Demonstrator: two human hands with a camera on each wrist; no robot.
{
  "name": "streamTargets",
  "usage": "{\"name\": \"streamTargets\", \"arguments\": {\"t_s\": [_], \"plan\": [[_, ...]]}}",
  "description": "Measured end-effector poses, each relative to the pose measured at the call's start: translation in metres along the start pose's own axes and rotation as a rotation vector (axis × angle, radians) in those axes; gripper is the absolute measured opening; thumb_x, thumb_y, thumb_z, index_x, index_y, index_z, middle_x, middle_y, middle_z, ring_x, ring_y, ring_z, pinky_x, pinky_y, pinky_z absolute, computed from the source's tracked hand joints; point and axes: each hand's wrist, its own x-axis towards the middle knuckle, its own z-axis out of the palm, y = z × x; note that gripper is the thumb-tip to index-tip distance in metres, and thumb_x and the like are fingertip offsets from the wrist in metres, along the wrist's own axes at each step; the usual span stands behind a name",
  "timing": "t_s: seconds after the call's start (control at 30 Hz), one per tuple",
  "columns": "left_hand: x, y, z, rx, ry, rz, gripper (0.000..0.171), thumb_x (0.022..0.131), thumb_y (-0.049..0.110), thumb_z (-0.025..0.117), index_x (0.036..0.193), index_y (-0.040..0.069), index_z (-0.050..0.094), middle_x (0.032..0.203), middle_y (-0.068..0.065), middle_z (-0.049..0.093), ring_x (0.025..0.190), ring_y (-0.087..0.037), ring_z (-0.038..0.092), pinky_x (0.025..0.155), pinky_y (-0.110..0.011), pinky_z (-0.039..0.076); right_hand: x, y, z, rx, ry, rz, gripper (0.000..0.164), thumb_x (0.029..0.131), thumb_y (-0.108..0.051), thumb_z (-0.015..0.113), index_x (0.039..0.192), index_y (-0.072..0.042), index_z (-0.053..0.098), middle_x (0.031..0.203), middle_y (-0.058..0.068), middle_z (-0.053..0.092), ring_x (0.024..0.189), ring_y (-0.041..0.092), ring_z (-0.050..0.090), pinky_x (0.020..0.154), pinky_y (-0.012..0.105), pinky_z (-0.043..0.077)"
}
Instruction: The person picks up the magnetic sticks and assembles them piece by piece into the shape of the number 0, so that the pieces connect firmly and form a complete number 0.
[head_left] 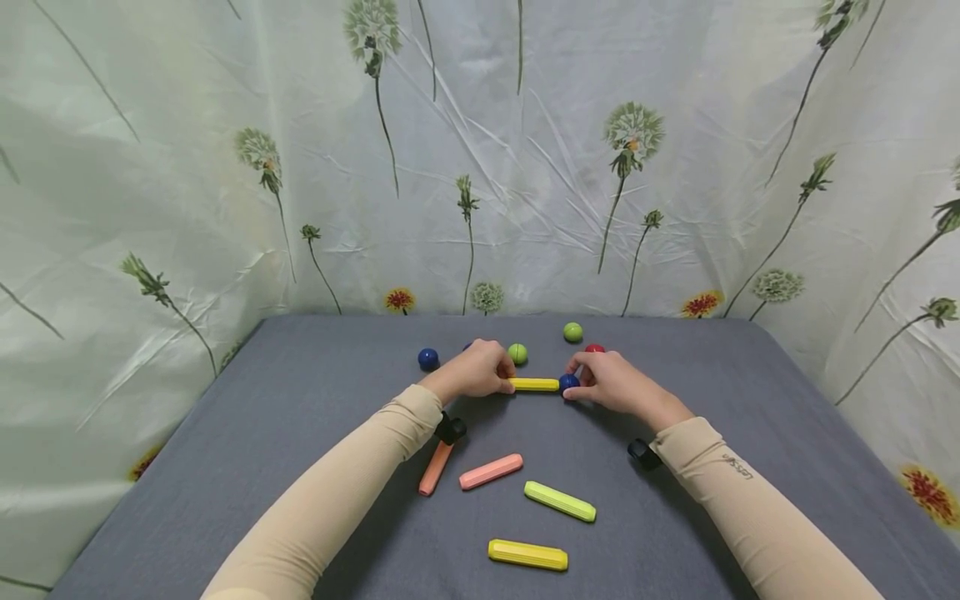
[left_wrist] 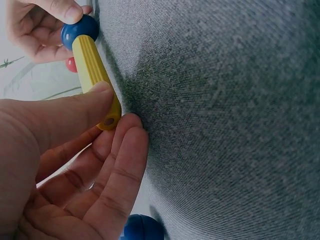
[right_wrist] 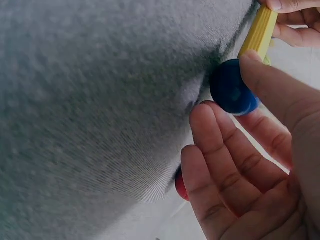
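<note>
My left hand (head_left: 480, 369) pinches the left end of a ridged yellow stick (head_left: 536, 384) between thumb and fingers. At the stick's other end sits a blue ball (head_left: 569, 383), which my right hand (head_left: 617, 383) holds with thumb and fingertips. Ball and stick touch end to end, as the left wrist view shows with the yellow stick (left_wrist: 95, 70) meeting the blue ball (left_wrist: 80, 32). A small hole shows in the stick's near end there. In the right wrist view, the thumb lies over the joint between the blue ball (right_wrist: 232, 89) and the stick.
Behind the hands lie a blue ball (head_left: 428, 359), two green balls (head_left: 517, 354) and a partly hidden red ball (head_left: 595, 348). Closer in are two salmon sticks (head_left: 491, 472), a lime stick (head_left: 560, 501) and another yellow stick (head_left: 528, 555). A floral curtain (head_left: 525, 167) backs the grey table (head_left: 300, 417).
</note>
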Motion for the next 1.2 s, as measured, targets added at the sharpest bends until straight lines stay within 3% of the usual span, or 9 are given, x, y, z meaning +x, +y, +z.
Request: {"name": "streamTargets", "arguments": {"t_s": [0.4, 0.8, 1.07, 1.2], "plan": [[-0.002, 0.001, 0.001, -0.018, 0.025, 0.003, 0.012, 0.098, 0.018, 0.081, 0.108, 0.011, 0.084, 0.099, -0.002, 0.079, 0.085, -0.011, 0.065, 0.079, -0.027, 0.055, 0.003, 0.003, -0.005, -0.059, -0.030, -0.098, 0.032, 0.097, -0.023, 0.082, 0.124, -0.008, 0.074, 0.089, 0.004, 0.071, 0.077, 0.014, 0.059, 0.073, 0.031, 0.054], [-0.006, -0.001, -0.002, -0.026, 0.027, 0.009, 0.020, 0.100, 0.019, 0.079, 0.118, 0.012, 0.082, 0.100, -0.002, 0.078, 0.088, -0.012, 0.067, 0.083, -0.031, 0.057, 0.001, 0.003, -0.006, -0.057, -0.022, -0.077, 0.033, 0.095, -0.023, 0.084, 0.122, -0.007, 0.075, 0.090, 0.004, 0.071, 0.080, 0.015, 0.062, 0.075, 0.032, 0.055], [-0.017, -0.009, -0.020, -0.049, 0.084, 0.021, 0.027, 0.099, 0.015, 0.080, 0.125, 0.009, 0.079, 0.113, -0.009, 0.078, 0.101, -0.021, 0.071, 0.089, -0.037, 0.060, 0.002, 0.001, -0.004, -0.057, -0.014, -0.071, 0.033, 0.094, -0.023, 0.085, 0.121, -0.007, 0.075, 0.090, 0.005, 0.071, 0.080, 0.016, 0.061, 0.075, 0.032, 0.055], [-0.022, -0.016, -0.033, -0.055, 0.130, -0.011, 0.033, 0.098, 0.014, 0.080, 0.130, 0.008, 0.076, 0.122, -0.016, 0.075, 0.104, -0.024, 0.070, 0.089, -0.040, 0.059, 0.003, 0.001, -0.003, -0.059, -0.016, -0.070, 0.034, 0.094, -0.024, 0.085, 0.121, -0.007, 0.075, 0.090, 0.005, 0.071, 0.080, 0.016, 0.061, 0.075, 0.033, 0.055]]}}
